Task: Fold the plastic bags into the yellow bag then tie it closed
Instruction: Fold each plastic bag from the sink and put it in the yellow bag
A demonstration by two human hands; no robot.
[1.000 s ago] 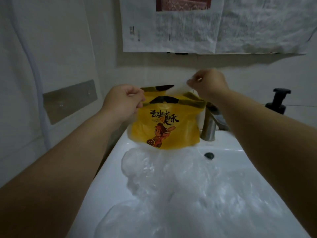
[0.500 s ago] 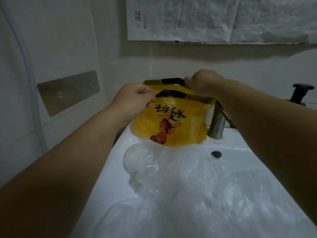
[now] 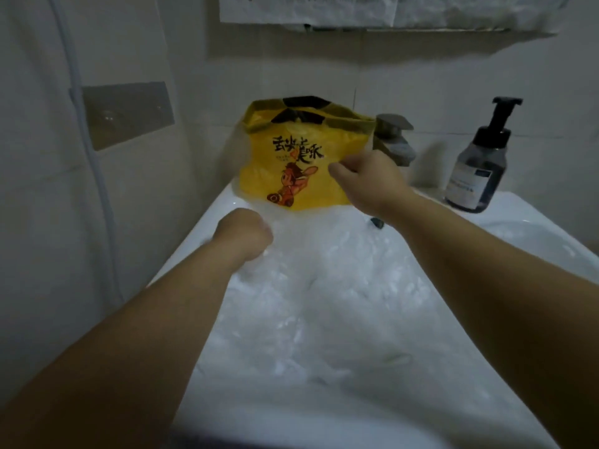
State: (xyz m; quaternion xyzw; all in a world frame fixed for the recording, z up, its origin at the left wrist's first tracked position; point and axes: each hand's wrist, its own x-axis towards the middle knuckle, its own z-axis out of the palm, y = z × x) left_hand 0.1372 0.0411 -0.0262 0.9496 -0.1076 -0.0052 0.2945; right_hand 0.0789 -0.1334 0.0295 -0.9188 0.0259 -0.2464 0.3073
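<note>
The yellow bag (image 3: 301, 176), printed with black characters and a cartoon figure, stands with its mouth open at the back of the white sink (image 3: 194, 241). Crumpled clear plastic bags (image 3: 324, 286) fill the basin in front of it. My left hand (image 3: 243, 237) is a fist and grips the clear plastic at the pile's left edge, just below the yellow bag. My right hand (image 3: 368, 181) has its fingers curled in front of the yellow bag's lower right side and seems to pinch a thin clear film there. Hazy film shows along the yellow bag's left side.
A metal tap (image 3: 393, 140) stands right behind the yellow bag. A dark pump bottle (image 3: 479, 163) sits on the sink's back right corner. A metal plate (image 3: 126, 113) and a white hose (image 3: 94, 176) are on the left wall. Paper sheets (image 3: 308, 9) hang above.
Both hands have let go of the yellow bag's top rim and come down. The left now grips the clear plastic; the right is in front of the bag. The view has tilted down.
</note>
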